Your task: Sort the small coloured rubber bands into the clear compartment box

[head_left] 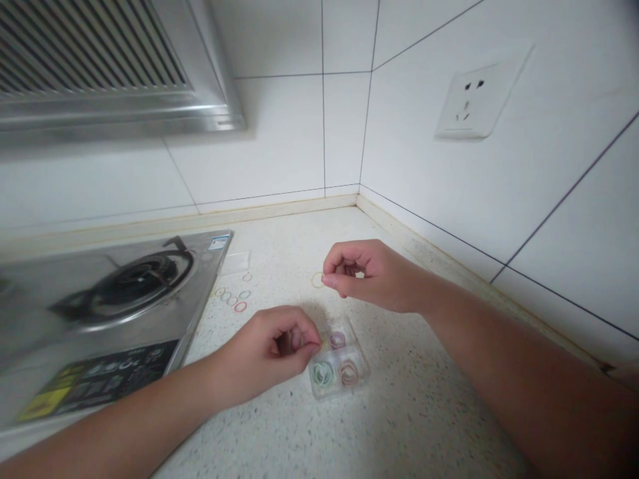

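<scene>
A small clear plastic box (341, 382) with compartments sits on the speckled countertop (399, 426), holding several small coloured rubber bands, green (322, 374), brownish (349, 372) and purple (338, 340). My left hand (272, 352) rests at the box's left edge, fingers pinched together on something too small to make out. My right hand (369, 274) hovers behind the box, fingers curled in a pinch; what it holds is hidden. A yellow band (317, 280) lies on the counter just left of my right hand. Several loose bands (234, 299) lie near the stove.
A steel gas stove (100, 313) with a burner (134, 279) fills the left. A clear lid (235, 263) lies by its corner. White tiled walls meet in a corner behind; a wall socket (472, 100) is on the right wall, a range hood (100, 66) above left.
</scene>
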A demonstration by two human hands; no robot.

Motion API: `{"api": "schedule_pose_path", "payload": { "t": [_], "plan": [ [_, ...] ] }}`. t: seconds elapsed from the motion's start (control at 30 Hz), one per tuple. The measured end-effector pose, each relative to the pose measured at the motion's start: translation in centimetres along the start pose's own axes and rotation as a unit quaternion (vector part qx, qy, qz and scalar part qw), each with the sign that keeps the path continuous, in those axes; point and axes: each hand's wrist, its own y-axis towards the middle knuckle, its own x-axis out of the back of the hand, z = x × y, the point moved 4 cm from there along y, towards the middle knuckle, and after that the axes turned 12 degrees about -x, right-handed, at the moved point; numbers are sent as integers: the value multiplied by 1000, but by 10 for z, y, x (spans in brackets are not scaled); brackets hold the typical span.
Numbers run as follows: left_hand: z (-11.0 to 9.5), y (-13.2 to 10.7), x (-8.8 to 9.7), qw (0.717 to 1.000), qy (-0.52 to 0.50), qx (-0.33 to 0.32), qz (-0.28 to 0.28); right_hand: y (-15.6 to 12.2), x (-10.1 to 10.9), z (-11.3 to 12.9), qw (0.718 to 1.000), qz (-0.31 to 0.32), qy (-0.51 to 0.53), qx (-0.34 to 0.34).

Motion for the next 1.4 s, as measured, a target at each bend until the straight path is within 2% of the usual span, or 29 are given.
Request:
{"api": "schedule_pose_path", "payload": {
  "t": [0.4,0.6,0.67,0.83,1.13,1.4],
  "plan": [
    [0,3,3,999,-10,3,-34,0,1,-3,1000,6,-18,-13],
    [4,5,12,988,-86,5,-127,2,-3,-6,999,27,-29,-19],
    [7,6,13,984,-112,6,-141,2,-5,-7,999,33,-39,-16],
    [9,6,13,979,-146,-10,-142,1,-6,-7,997,49,-50,-17],
    [3,7,13,977,-147,-33,-148,-1,-9,-6,995,75,-63,-27],
    [3,5,12,980,-147,-19,-130,1,-3,-7,998,5,-62,20]
  ]
}}
